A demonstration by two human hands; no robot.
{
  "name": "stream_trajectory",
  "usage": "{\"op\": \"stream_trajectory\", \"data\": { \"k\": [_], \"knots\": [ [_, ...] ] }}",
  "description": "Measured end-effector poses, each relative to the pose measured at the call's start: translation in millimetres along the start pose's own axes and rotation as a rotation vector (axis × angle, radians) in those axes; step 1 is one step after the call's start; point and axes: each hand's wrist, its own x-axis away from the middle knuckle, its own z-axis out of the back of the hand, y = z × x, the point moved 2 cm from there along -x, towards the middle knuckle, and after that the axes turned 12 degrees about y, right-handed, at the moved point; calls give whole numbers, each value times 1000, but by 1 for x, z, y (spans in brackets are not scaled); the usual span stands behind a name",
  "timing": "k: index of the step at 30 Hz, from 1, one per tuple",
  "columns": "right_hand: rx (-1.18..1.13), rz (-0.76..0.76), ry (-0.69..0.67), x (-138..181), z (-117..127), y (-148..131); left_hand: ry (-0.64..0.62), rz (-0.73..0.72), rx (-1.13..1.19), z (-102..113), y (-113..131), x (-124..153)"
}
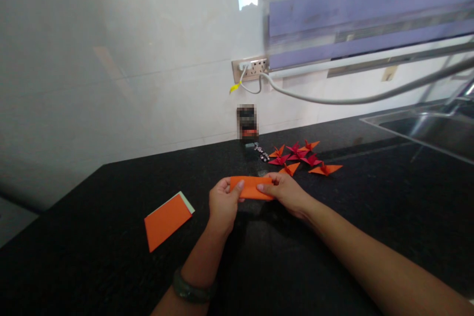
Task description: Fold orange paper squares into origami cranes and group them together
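Both hands hold a folded sheet of orange origami paper (pixel 252 188), a narrow rectangle lifted above the black counter. My left hand (pixel 224 205) pinches its left end, thumb on the near face and fingers behind. At the right end, my right hand (pixel 289 192) grips it the same way, with the thumb pressed flat on the paper. Just beyond the right hand lie several folded paper cranes (pixel 311 159) in orange and red. To the left of my left hand, a stack of orange paper (pixel 168 222) rests on the counter, a pale green sheet showing at its edge.
A dark phone-like object (pixel 247 122), blurred out, leans against the wall with a beaded strap (pixel 262 153) beside it. Behind is a wall socket (pixel 252 68) with a white plug and a grey cable (pixel 318 99). A sink (pixel 437 126) is set into the black counter (pixel 92 256) at right.
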Motion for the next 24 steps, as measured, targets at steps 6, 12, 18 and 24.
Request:
{"op": "stream_trajectory", "data": {
  "k": [6,12,18,24],
  "knots": [
    [15,0,44,-2,0,1,-38,-2,-7,0,-3,0],
    [206,130,112,-7,8,2,-153,33,-62,-1,-5,1],
    [67,141,93,-8,6,2,-116,27,-26,-1,-4,4],
    [23,137,142,-9,5,2,-4,0,19,1,-5,0]
  ]
}}
